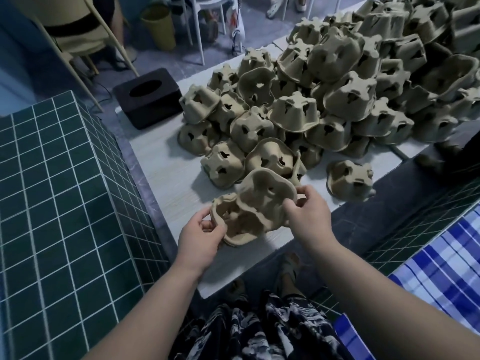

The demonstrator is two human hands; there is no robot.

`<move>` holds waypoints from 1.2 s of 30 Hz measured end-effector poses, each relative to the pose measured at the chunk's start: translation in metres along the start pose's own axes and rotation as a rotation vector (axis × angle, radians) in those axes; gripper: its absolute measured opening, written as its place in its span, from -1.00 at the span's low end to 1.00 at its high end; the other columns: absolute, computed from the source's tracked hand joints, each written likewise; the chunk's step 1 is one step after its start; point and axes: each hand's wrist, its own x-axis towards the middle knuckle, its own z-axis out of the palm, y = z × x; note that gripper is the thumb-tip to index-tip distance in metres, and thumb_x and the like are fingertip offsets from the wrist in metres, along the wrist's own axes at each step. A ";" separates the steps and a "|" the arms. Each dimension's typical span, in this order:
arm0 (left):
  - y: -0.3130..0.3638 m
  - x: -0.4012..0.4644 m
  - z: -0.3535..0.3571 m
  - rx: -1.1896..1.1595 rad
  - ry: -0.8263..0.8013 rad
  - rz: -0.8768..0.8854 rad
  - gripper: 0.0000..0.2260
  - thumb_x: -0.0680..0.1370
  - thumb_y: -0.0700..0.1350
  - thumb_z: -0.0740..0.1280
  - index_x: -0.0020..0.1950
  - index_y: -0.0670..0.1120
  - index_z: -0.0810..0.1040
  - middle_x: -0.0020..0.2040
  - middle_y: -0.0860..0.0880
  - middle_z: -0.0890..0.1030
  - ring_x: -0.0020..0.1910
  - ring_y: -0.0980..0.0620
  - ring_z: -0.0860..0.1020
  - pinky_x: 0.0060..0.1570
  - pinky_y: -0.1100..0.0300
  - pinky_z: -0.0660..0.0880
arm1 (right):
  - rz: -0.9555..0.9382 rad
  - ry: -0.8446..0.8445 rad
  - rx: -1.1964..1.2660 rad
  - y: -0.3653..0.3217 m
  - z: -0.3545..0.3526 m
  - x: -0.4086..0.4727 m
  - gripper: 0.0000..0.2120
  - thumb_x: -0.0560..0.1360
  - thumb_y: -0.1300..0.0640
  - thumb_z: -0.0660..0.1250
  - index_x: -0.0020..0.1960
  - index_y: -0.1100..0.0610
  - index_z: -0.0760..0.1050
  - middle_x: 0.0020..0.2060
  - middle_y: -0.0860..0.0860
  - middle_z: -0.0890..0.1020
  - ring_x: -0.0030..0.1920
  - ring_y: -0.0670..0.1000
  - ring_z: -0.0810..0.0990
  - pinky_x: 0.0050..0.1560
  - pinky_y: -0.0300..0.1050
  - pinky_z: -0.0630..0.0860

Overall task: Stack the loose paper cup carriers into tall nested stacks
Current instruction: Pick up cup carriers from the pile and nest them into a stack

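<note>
- Two paper cup carriers were held just above the near edge of the table [166, 175], cup wells facing up.
- The upper carrier [262, 193] was tilted over the lower carrier [233, 224], partly overlapping; not yet seated, judged mid-nesting.
- The lower carrier was pinched at its left rim by the left hand [202, 235], fingers curled, likely to keep it steady as the base.
- The upper carrier's right rim was pinched by the right hand [309, 211], probably so the wells could be lined up.
- A large loose pile of carriers [324, 100] was left behind, mostly upside down; one stray carrier [349, 180] lay apart on the right.
- No tall stack was visible; task judged early.
- A dark tissue box [148, 97] was set at the far left corner.
</note>
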 end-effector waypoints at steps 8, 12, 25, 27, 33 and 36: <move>0.004 -0.004 -0.012 -0.051 0.005 -0.010 -0.65 0.51 -0.24 0.43 0.16 0.16 0.51 -0.04 -0.16 0.64 -0.01 -0.16 0.66 0.04 -0.15 0.61 | 0.049 -0.163 -0.169 -0.002 0.014 -0.004 -0.77 0.49 -0.08 0.34 -0.07 0.09 0.57 -0.27 -0.02 0.64 -0.25 0.00 0.61 -0.10 0.08 0.61; 0.009 -0.005 -0.020 -0.071 -0.050 -0.037 -0.60 0.47 -0.33 0.43 0.13 0.13 0.59 -0.15 -0.13 0.56 -0.06 -0.20 0.65 -0.04 -0.08 0.64 | -0.116 -0.158 -0.282 -0.007 0.017 -0.002 -0.68 0.47 -0.05 0.38 0.18 0.02 0.49 -0.02 -0.10 0.58 0.00 -0.06 0.55 0.01 -0.09 0.53; 0.007 -0.007 -0.026 -0.235 0.005 -0.143 -0.70 0.55 -0.31 0.35 0.23 -0.05 0.50 0.01 -0.22 0.66 -0.11 -0.08 0.69 -0.17 0.05 0.65 | 0.302 -0.225 0.214 -0.004 0.036 0.004 -0.85 0.50 0.26 0.26 -0.19 0.19 0.58 -0.36 0.10 0.60 -0.37 0.05 0.61 -0.22 0.04 0.64; 0.008 -0.007 -0.023 -0.257 -0.012 -0.142 -0.73 0.56 -0.34 0.32 0.18 -0.04 0.50 0.01 -0.22 0.66 -0.16 -0.07 0.69 -0.19 0.03 0.65 | 0.381 -0.303 0.248 -0.009 0.039 -0.003 -0.81 0.54 0.28 0.24 -0.21 0.28 0.53 -0.42 0.13 0.53 -0.47 0.04 0.55 -0.31 -0.05 0.62; 0.010 -0.007 -0.018 -0.217 -0.033 -0.143 -0.68 0.57 -0.41 0.23 0.13 0.00 0.50 -0.02 -0.18 0.65 -0.18 -0.06 0.67 -0.25 0.05 0.64 | 0.060 -0.280 -0.257 0.006 0.038 -0.002 -0.84 0.46 0.14 0.27 -0.05 0.14 0.60 -0.36 -0.01 0.62 -0.29 0.02 0.58 -0.19 -0.01 0.56; 0.012 -0.007 -0.018 -0.206 -0.036 -0.138 -0.73 0.61 -0.34 0.22 0.12 0.02 0.51 -0.03 -0.18 0.66 -0.18 -0.04 0.67 -0.29 0.10 0.63 | -0.025 -0.270 -0.261 0.007 0.035 -0.002 -0.79 0.48 0.12 0.29 0.09 0.04 0.58 -0.34 -0.01 0.64 -0.27 0.01 0.61 -0.13 -0.01 0.58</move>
